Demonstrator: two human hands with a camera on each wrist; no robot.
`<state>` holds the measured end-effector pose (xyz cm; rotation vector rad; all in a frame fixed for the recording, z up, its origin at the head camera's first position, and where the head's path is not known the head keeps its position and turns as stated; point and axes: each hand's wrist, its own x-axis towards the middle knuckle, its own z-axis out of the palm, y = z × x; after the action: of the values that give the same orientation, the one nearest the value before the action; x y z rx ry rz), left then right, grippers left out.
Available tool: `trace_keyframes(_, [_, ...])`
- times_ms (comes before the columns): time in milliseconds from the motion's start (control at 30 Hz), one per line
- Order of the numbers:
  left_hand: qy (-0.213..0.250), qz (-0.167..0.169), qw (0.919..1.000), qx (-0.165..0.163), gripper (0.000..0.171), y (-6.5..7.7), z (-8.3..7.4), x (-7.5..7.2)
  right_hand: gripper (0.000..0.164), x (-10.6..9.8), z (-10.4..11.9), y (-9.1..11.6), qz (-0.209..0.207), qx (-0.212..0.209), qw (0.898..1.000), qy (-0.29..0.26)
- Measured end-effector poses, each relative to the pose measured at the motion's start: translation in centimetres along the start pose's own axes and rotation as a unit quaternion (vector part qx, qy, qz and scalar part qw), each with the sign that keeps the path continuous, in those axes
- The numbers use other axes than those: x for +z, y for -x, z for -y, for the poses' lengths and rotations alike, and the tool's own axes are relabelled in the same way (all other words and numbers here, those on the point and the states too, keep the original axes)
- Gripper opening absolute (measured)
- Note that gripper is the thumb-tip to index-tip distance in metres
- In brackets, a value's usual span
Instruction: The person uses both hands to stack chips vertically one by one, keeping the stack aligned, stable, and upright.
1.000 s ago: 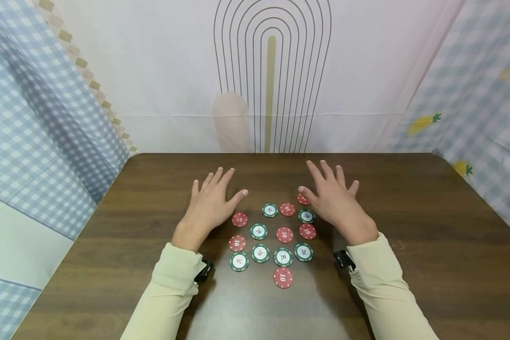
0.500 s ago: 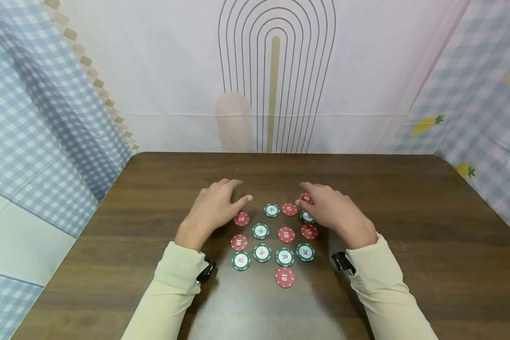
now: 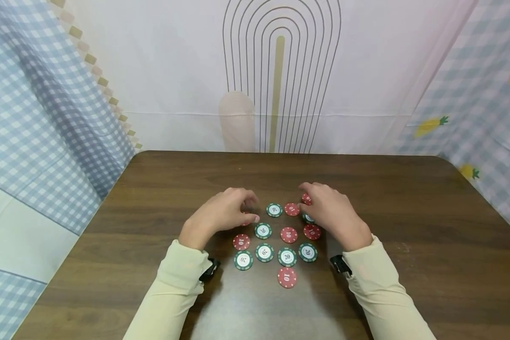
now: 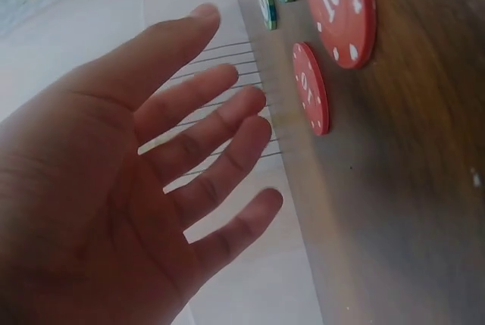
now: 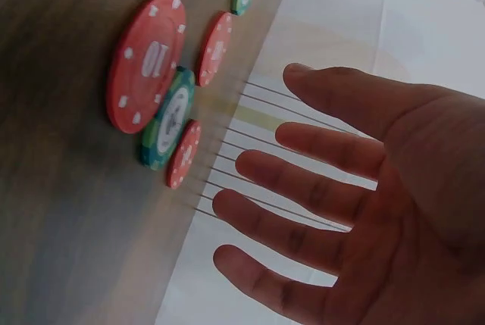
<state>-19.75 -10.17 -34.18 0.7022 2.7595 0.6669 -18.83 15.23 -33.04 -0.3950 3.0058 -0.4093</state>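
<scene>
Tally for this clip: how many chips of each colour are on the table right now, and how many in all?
Red chips: 7
Green chips: 7
Total: 14, including those partly covered by the left hand and the right hand.

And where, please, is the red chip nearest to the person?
In the head view, the red chip lies in the lower half, slightly right of centre, just below a green 20 chip.

White-marked red chips [image 3: 289, 234], white-centred green chips [image 3: 287, 257], brown table [image 3: 446, 245]
Pale yellow sleeves [image 3: 170, 283]; blue-and-white checked cloth [image 3: 34, 118]; white backdrop [image 3: 178, 71] with thin nested arches.
</scene>
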Motion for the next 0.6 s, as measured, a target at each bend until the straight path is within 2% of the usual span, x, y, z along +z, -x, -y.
trace_keyframes(267, [0.025,0.054,0.9977,0.031,0.040,-0.1,0.2,0.4,0.038,1.0,0.1,-0.5,0.014,-0.009,0.999,0.035])
trace_keyframes(467, [0.017,0.083,0.9956,0.040,0.046,-0.2,0.0,0.6,0.042,1.8,0.3,-0.7,0.039,-0.020,0.998,0.046])
trace_keyframes(600, [0.006,0.090,0.9950,0.043,0.046,-0.2,-0.3,0.8,0.044,2.3,0.5,-0.8,0.057,-0.040,0.996,0.055])
